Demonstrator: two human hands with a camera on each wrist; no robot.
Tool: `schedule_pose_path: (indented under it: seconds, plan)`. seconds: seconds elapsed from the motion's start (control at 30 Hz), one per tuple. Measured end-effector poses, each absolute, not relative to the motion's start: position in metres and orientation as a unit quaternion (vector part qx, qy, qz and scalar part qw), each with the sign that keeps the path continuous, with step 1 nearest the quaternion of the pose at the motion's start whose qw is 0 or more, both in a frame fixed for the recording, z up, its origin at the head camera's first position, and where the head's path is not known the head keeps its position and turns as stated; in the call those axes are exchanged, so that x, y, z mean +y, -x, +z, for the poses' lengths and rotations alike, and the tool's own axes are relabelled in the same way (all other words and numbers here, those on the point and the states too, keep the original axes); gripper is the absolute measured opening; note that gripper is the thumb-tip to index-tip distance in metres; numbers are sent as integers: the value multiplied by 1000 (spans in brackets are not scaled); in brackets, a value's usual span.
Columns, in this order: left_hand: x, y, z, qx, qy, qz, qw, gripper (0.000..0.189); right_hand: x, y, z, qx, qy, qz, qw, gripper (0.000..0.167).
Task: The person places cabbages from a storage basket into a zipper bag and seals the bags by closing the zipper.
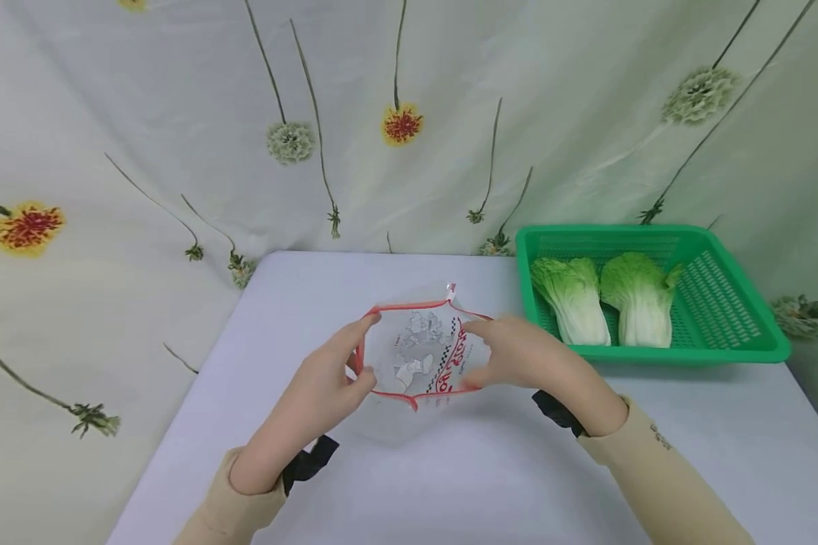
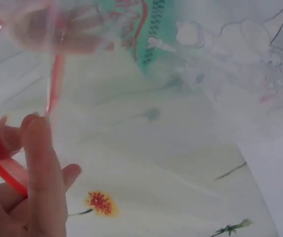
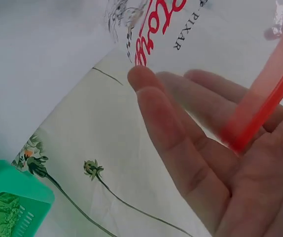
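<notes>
A clear zip bag (image 1: 416, 350) with a red zip strip (image 1: 409, 306), red lettering and cartoon drawings is held over the table, its mouth spread wide toward the head camera. My left hand (image 1: 334, 375) grips the mouth's left side, thumb and forefinger parted; in the left wrist view, the red rim runs behind a finger (image 2: 43, 163). On the opposite side, my right hand (image 1: 518, 352) holds the rim, with its fingertips at the upper and lower edges. In the right wrist view, the red strip crosses over some fingers. Clear film partly veils the fingers.
A green plastic basket (image 1: 716, 353) stands on the table at the right, holding two leafy cabbages (image 1: 637, 299). The white table (image 1: 423, 484) reaches back to a pale cloth backdrop (image 1: 177, 91) printed with flowers. A dark band (image 1: 559, 412) is on each wrist.
</notes>
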State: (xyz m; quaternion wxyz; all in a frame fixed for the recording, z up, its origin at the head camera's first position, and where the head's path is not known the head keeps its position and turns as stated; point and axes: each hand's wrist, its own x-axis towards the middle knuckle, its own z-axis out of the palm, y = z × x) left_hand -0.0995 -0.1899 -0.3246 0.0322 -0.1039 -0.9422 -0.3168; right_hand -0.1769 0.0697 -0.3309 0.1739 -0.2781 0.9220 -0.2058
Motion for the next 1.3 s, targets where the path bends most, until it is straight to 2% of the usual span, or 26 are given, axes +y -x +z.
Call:
schedule_pose_path:
  seconds: [0.13, 0.37, 0.53, 0.63, 0.77, 0.93, 1.13, 1.3]
  plan:
    - [-184, 95, -337, -916, 115, -382, 47, 67, 73, 168, -329, 918, 294, -219, 151, 75]
    - [-175, 99, -339, -893, 124, -433, 18, 69, 86, 165, -318, 896, 343, -273, 69, 46]
    - [-171, 103, -338, -887, 135, -441, 19, 70, 114, 181, -292, 896, 253, -365, -21, 38]
    - [-171, 103, -337, -882, 133, -452, 19, 71, 134, 209, -285, 904, 175, -387, -44, 47]
    - [-173, 101, -336, -868, 132, -479, 3, 72, 158, 258, -294, 933, 102, -346, 2, 72]
    - [-175, 99, -334, -852, 126, -509, -16, 73, 175, 300, -323, 951, 54, -277, 124, 93]
    - [-176, 100, -328, -827, 139, -544, -24, 74, 178, 313, -351, 942, 30, -210, 261, 101]
    - [-175, 100, -324, -819, 148, -553, -28, 76, 179, 310, -366, 921, -20, -228, 316, 104]
